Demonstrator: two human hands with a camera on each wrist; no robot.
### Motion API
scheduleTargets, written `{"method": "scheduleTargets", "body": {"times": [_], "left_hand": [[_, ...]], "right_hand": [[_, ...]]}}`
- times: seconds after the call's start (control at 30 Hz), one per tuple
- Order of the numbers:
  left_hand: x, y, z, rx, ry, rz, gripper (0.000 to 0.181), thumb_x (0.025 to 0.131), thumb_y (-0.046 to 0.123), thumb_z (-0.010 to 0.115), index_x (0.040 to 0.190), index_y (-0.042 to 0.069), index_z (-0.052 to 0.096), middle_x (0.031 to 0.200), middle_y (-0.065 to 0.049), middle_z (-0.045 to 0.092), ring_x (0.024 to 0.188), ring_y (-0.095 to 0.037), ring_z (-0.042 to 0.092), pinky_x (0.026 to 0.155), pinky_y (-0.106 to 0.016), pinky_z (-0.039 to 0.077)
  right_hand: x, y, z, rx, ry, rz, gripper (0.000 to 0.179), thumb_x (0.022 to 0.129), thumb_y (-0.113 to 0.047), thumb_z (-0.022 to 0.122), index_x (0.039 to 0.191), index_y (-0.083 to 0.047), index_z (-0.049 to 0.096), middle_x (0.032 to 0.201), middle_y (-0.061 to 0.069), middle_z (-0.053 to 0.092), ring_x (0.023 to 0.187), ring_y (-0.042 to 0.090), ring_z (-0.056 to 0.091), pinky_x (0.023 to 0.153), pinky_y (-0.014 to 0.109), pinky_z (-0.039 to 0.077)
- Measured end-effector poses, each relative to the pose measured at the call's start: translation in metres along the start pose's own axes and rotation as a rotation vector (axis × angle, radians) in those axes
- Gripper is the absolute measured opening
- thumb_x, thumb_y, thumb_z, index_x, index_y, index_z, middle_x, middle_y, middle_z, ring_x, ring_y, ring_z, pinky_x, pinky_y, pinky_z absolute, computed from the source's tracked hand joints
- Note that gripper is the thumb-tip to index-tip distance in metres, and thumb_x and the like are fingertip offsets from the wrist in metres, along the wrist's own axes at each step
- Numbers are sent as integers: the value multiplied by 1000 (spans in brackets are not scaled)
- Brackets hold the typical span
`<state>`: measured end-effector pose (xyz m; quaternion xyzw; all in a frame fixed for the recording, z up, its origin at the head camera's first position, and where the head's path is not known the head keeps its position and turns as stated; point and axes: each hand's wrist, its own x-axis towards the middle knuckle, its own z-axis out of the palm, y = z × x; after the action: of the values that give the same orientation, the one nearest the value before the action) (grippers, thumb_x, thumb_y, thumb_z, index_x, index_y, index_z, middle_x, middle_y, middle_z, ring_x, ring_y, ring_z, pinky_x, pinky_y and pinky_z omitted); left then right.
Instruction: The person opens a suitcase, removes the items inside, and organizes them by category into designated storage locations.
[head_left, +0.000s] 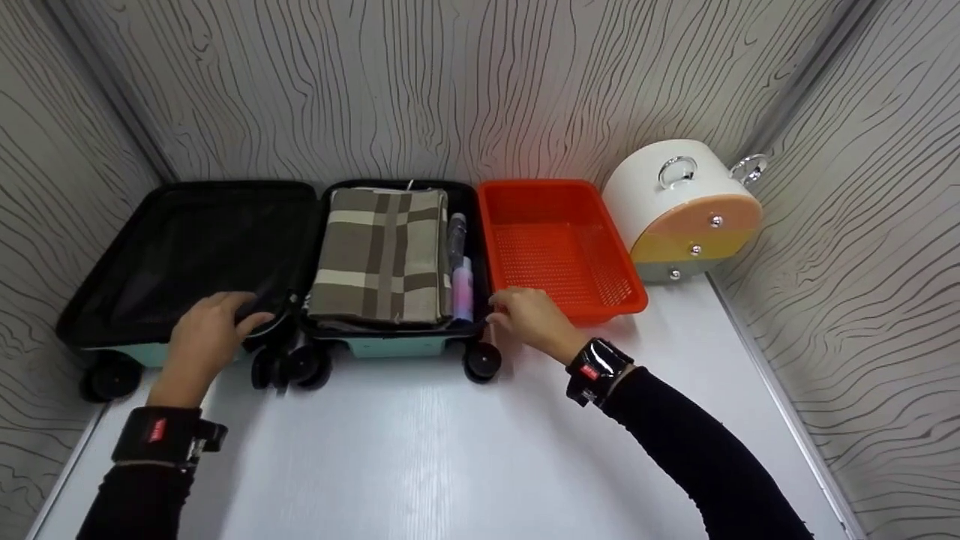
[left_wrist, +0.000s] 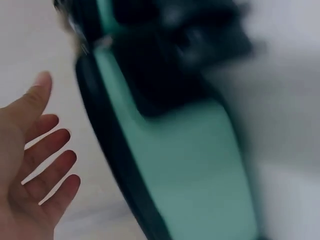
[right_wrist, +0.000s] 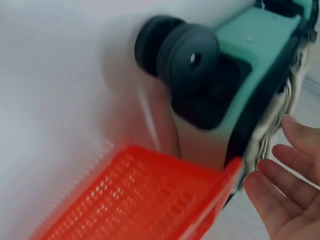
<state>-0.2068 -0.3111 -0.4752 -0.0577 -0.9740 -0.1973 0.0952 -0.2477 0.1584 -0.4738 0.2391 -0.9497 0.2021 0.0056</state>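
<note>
A mint-green suitcase with a black lining lies unfolded, its bare left half (head_left: 202, 247) beside the packed right half (head_left: 397, 346). A folded brown-and-cream plaid cloth (head_left: 379, 255) fills most of the right half. Along the cloth's right side lie a clear bottle (head_left: 456, 234) and a pink-and-blue bottle (head_left: 463, 292). Over the near edge of the left half hovers my left hand (head_left: 208, 330), its fingers spread and holding nothing in the left wrist view. My right hand (head_left: 531, 321) is by the right half's near right corner, fingers loosely extended, close to the cloth in the right wrist view.
An orange-red plastic basket (head_left: 555, 201) stands against the suitcase's right side. Farther right is a round-topped white drawer box (head_left: 649, 180) with colored drawers and silver knobs. Black suitcase wheels (head_left: 482, 361) stick out toward me over the white table (head_left: 420, 450). Wood-patterned panels enclose the back and sides.
</note>
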Motion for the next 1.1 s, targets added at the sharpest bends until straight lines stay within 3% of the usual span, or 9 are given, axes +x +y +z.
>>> {"method": "scheduleTargets", "body": {"times": [0.13,0.23,0.43,0.67,0.9,1.1], "left_hand": [[18,32,8,-74,-3,-6,53,106,33,72,141,-7,64,141,-35,66,132,-54,63,112,-68,51],[34,51,15,-133,-40,-41,56,109,34,68,147,-6,60,146,-35,63,137,-53,60,115,-68,49],[67,73,27,-226,-131,-141,67,112,40,61,157,-8,48,155,-37,55,144,-54,54,121,-68,44],[96,75,36,-322,-234,-252,77,115,47,51,165,-9,34,164,-37,45,152,-53,46,127,-65,39],[107,71,42,-465,-262,-353,81,115,50,48,166,-10,30,169,-35,39,156,-49,43,130,-60,39],[116,69,47,-540,-330,-410,84,115,46,46,166,-16,20,174,-37,25,163,-51,30,135,-58,32]], "right_hand": [[2,11,-14,22,-10,91,31,104,-21,75,127,-1,77,122,17,81,107,34,78,96,49,65],[3,18,-24,54,-26,176,38,104,-24,75,135,-4,74,132,17,79,114,34,76,103,50,63],[15,20,-32,227,-31,291,46,105,-27,74,145,-6,68,140,17,75,121,34,72,109,50,61],[45,7,-32,533,-76,393,55,108,-31,69,154,-3,58,155,20,64,139,39,65,121,52,53],[74,-3,-25,953,-88,474,55,111,-23,64,158,3,50,163,23,55,151,40,56,128,46,47],[98,-14,-7,1175,-50,565,58,111,-19,64,159,8,47,166,29,47,156,43,49,131,48,42]]}}
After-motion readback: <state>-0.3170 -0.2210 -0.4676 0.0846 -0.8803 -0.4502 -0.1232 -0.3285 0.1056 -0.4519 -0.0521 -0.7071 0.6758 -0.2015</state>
